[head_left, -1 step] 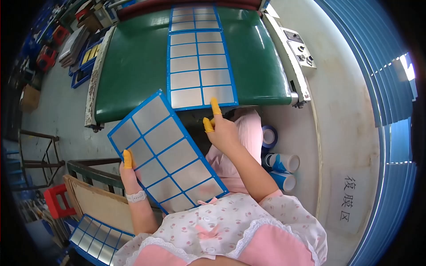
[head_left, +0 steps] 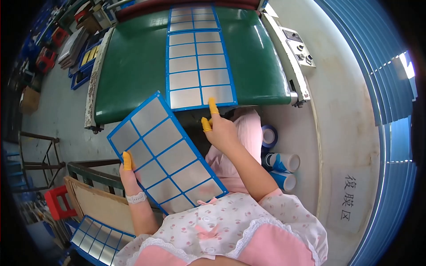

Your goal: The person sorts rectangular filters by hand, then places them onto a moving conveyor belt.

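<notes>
My left hand (head_left: 127, 170) grips the left edge of a silver metal sheet (head_left: 171, 148) divided by blue lines into a grid. Its thumb, in a yellow finger cot, lies on the top face; the other fingers are hidden beneath. The sheet is tilted in front of my body. A similar gridded sheet (head_left: 185, 80) lies flat on the green conveyor belt (head_left: 133, 84). My right hand (head_left: 223, 132) is at its near edge, the yellow-covered index fingertip touching the near right cell. The right thumb, also covered in yellow, is apart, below the edge.
Another gridded sheet (head_left: 193, 17) lies farther up the belt. A control box (head_left: 301, 52) is mounted right of the conveyor. Tape rolls (head_left: 269, 136) and film rolls (head_left: 284, 162) stand below it. At left are more gridded sheets (head_left: 95, 244), a board (head_left: 100, 201) and a red stool (head_left: 57, 201).
</notes>
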A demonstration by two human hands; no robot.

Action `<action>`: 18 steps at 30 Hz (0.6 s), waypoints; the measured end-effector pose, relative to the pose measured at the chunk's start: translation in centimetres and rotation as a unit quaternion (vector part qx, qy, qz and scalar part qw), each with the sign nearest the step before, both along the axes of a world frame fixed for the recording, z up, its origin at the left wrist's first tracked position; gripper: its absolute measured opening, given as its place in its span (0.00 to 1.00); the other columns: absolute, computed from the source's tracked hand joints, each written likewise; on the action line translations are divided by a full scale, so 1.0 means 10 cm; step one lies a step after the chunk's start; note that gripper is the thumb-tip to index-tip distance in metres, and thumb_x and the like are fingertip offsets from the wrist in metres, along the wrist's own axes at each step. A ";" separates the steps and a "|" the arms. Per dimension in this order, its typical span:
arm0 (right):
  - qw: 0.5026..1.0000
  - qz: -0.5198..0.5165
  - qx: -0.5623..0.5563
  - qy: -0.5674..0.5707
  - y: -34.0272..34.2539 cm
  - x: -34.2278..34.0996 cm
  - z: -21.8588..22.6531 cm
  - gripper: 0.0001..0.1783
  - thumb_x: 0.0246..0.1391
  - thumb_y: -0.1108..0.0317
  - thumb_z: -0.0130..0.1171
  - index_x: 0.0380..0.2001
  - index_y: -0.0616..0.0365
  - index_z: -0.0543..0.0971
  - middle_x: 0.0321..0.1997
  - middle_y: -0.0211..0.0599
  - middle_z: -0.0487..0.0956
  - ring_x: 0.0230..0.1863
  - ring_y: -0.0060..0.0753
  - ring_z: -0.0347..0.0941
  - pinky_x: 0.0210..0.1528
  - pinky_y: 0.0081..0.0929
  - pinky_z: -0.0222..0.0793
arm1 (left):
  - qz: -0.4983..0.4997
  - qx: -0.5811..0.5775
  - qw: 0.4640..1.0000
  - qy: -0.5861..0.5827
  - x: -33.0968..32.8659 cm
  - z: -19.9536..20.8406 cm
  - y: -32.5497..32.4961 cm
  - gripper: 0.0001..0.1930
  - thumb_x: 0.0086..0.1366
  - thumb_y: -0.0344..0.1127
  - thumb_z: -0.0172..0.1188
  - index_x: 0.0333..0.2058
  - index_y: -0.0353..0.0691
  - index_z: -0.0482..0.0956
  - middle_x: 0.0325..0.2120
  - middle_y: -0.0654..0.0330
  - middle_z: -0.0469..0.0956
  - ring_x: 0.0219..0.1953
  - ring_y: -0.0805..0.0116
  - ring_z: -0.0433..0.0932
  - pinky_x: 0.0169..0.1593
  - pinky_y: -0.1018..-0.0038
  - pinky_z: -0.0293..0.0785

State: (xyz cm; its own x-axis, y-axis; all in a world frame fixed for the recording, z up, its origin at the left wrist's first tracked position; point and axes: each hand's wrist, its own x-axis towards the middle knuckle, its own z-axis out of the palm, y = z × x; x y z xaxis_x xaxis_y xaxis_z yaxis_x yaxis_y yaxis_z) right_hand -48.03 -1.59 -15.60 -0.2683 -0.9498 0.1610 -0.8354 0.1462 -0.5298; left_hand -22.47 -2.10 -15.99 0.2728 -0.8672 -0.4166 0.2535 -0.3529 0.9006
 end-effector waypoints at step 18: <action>0.876 -0.078 0.003 -0.476 -0.03 -0.21 0.04 0.17 0.39 0.72 0.45 0.38 0.61 0.66 0.21 0.36 0.71 0.21 0.29 0.68 0.22 0.24 0.62 | -0.154 0.024 0.987 -0.047 -0.38 -0.06 -0.07 0.14 0.53 0.44 0.49 0.24 0.36 0.70 0.12 0.70 0.65 0.14 0.83 0.61 0.17 0.86 0.54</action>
